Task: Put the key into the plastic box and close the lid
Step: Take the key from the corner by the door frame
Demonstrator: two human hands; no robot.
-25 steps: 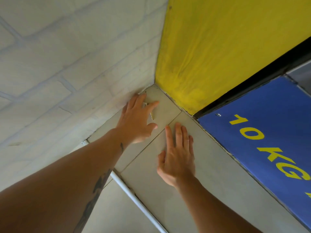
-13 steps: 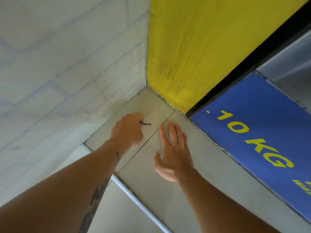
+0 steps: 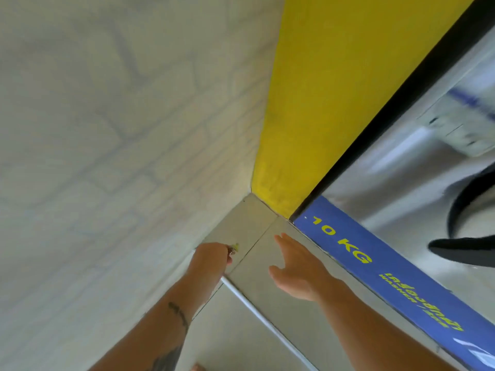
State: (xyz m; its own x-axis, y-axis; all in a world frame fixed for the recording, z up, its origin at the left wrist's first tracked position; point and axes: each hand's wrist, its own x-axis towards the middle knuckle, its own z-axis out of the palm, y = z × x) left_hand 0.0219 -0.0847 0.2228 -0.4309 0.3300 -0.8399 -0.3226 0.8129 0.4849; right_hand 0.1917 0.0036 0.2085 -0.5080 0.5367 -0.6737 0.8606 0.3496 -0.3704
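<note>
While the left hand [image 3: 211,257] pinches the key [image 3: 233,248] at its fingers' tips just above the floor [image 3: 267,295], a thin hold could let it slip and skid into the corner. Right hand [image 3: 297,269] hovers flat, fingers together, holding nothing. Brick wall [image 3: 120,156] crowds the left, blue panel [image 3: 375,271] the right; room opens only toward the person. No box shows.

A pale tiled floor [image 3: 270,303] meets a white brick wall [image 3: 120,156] and a yellow panel [image 3: 334,89] in a corner, crossed by a white strip [image 3: 265,321], with a blue "10 KG" panel [image 3: 388,285] standing along its right edge.
</note>
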